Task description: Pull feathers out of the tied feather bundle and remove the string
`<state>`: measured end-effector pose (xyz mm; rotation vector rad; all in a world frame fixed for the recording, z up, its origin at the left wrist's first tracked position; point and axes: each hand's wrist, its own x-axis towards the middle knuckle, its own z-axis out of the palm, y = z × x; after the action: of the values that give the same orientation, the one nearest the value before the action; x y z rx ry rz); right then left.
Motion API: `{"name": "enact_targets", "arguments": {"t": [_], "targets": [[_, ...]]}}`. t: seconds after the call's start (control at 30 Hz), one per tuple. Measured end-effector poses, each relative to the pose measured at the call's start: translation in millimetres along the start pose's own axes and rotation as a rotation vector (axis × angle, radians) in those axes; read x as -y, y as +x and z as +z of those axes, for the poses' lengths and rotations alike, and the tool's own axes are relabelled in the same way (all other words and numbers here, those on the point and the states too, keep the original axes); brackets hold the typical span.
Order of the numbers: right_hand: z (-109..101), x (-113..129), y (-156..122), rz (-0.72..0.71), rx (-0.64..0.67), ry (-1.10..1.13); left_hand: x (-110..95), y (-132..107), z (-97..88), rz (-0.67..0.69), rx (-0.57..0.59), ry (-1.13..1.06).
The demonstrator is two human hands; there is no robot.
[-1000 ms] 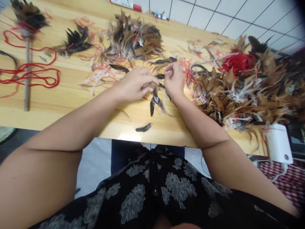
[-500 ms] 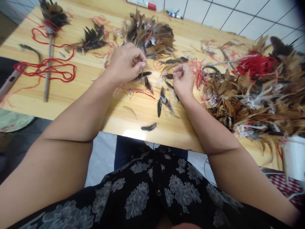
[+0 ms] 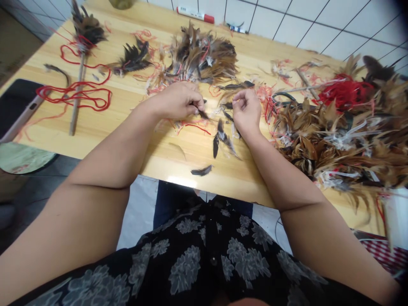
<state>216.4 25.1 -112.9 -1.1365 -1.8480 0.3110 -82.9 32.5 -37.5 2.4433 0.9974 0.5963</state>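
Note:
My left hand [image 3: 178, 101] is low over the middle of the table, thumb and fingers pinched at a small dark feather [image 3: 203, 114]. To its right, my right hand [image 3: 247, 111] has its fingers curled and the thumb pressed against them; what they hold, if anything, is too small to make out. Dark feathers lie by its fingertips. Between and below the hands are a tuft of loose grey-black feathers [image 3: 223, 140] and a short red string [image 3: 199, 128]. Closer to the table's front edge lies a single dark feather [image 3: 201, 171].
A bundle of brown feathers [image 3: 219, 59] lies behind my left hand. On the right is a large feather heap [image 3: 344, 136] with a red string tangle [image 3: 346, 91]. At left are a feather-tipped stick [image 3: 76, 102], red cord [image 3: 95, 102] and a phone [image 3: 21, 104]. Markers [image 3: 194, 15] lie by the tiled wall.
My left hand has come down and right, and its fingers now pinch at a dark feather that lay on the table. My right hand is nearly still. The view has shifted slightly.

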Motion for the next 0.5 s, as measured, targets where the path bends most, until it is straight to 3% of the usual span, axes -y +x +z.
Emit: {"name": "enact_targets", "arguments": {"t": [0.07,0.17,0.27,0.37,0.5], "targets": [[0,8,0,0.047,-0.039,-0.014,9,3,1.0,-0.039,-0.085,-0.044],[-3,25,0,0.030,0.003,-0.008,23,8,4.1,-0.114,-0.289,-0.235],[-7,41,-1,-0.004,0.064,0.010,23,11,11.4,-0.189,-0.355,-0.521],[-9,55,-5,-0.013,0.117,0.012,-1,11,19.5,-0.272,-0.344,-0.725],[-9,69,-10,-0.011,0.161,0.003,-46,7,21.9,-0.273,-0.264,-0.802]]}}
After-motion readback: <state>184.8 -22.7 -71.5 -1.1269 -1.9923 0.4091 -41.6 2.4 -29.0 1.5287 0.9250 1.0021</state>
